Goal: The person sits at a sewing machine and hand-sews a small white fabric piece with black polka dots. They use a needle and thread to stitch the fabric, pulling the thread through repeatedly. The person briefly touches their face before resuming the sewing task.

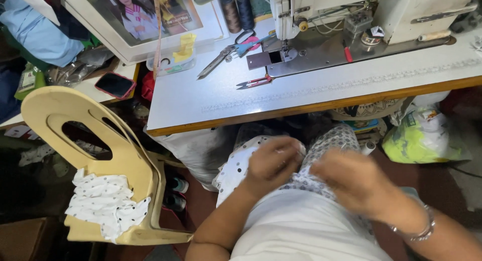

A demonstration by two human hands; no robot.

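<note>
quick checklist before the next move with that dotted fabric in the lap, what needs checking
1. Left hand gripping the white dotted fabric: ok, fingers closed on it.
2. Right hand on the fabric: cannot tell, it is motion-blurred.
3. Table surface in front of the sewing machine free for cloth: ok.
4. Scissors and small red snips on the table, away from the hands: ok.
5. Spare dotted pieces lying on the yellow chair: ok, though draped over the seat edge.
6. Needle threaded: cannot tell, too small.
</note>
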